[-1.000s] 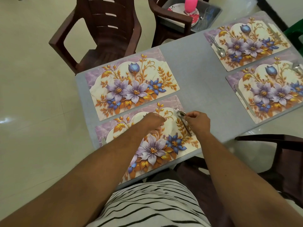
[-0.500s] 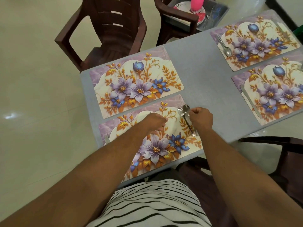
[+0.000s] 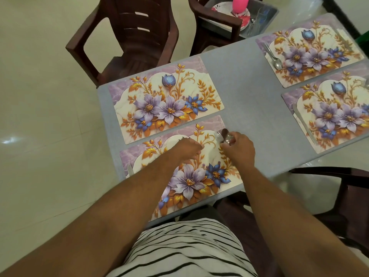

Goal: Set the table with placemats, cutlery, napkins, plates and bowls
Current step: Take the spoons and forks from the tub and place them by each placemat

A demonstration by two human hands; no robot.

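The fork and spoon lie together at the right end of the nearest placemat, long axes running near-to-far, heads pointing far. The right hand sits directly on them, fingers curled around the handles — clearly the nearer one. The left hand rests mid-mat, fingers loosely curled; whether it holds anything I cannot tell. Four placemats on the surface; another spoon on the far-right mat — a knife at the near mat's left end.
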